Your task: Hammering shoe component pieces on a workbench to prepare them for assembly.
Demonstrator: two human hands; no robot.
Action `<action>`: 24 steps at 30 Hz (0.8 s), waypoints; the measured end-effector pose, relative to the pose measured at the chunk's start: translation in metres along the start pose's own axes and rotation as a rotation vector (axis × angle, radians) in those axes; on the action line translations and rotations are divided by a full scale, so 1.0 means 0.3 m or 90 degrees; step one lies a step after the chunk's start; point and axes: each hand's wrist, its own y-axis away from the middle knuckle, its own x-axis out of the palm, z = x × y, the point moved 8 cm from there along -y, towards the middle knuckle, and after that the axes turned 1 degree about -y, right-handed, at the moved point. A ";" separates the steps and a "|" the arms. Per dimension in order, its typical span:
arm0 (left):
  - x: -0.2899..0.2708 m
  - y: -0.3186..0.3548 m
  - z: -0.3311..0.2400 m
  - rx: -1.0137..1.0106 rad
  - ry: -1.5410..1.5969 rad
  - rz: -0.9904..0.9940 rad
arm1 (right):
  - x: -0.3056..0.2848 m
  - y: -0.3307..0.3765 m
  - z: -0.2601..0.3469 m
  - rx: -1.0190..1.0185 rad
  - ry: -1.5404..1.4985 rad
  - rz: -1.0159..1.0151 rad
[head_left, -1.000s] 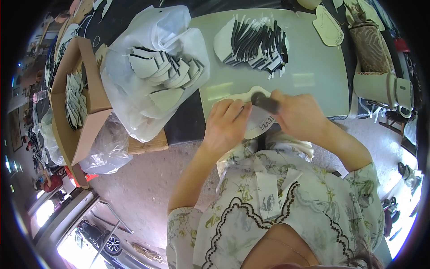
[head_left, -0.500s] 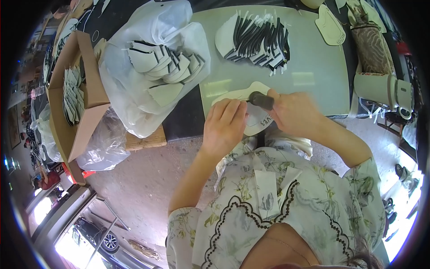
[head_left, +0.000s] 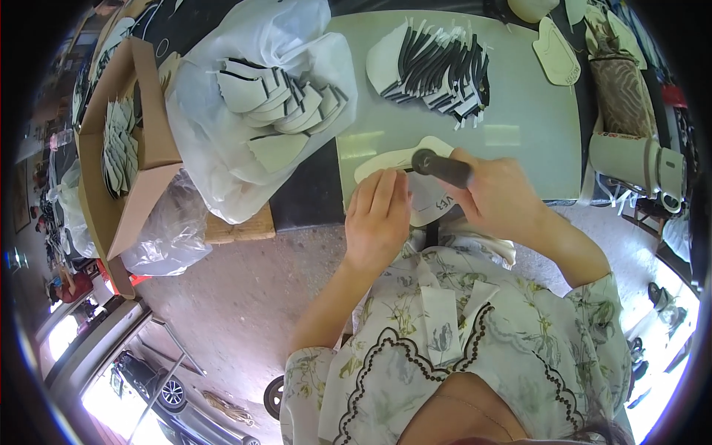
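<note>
- The pale card point(head_left: 389, 161) lay at the near edge of the green surface point(head_left: 534, 163), partly covered by the left hand point(head_left: 380, 215); a greyer, printed portion showed at six o'clock on it, though whether that was a separate layer could not be told.
- The card seemed thin, light and fairly stiff, likely to skid if left loose; its broad flat part looked the best place to press, its outer rim the best place to lift.
- The dark tool point(head_left: 449, 170) looked rigid and easy to hold by its thick shaft, its exposed end pointing to about ten o'clock.
- The right hand point(head_left: 498, 193) was clenched round the tool, its forearm coming in from four o'clock.
- The left hand lay palm down, fingers together and aimed near twelve o'clock, its forearm from seven; the thumb was hidden, so whether that grip pinched anything could not be told.
- From the tool, a pile of black-edged pieces point(head_left: 437, 74) sat at twelve o'clock, a white bag point(head_left: 204, 133) at ten.
</note>
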 end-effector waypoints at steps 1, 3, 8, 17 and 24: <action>0.000 0.004 -0.001 0.000 -0.018 0.004 | -0.027 0.003 0.020 -0.023 -0.024 -0.049; -0.007 0.011 -0.004 -0.005 -0.018 0.020 | 0.014 -0.006 0.017 -0.008 0.018 0.016; -0.013 0.004 0.009 -0.041 0.005 0.002 | 0.007 -0.017 0.023 0.000 0.036 0.043; -0.014 -0.072 0.087 -0.087 0.150 -0.050 | 0.045 -0.008 0.009 0.017 0.071 0.062; -0.008 0.028 -0.009 -0.029 -0.052 -0.007 | 0.051 -0.003 -0.003 0.023 0.038 0.025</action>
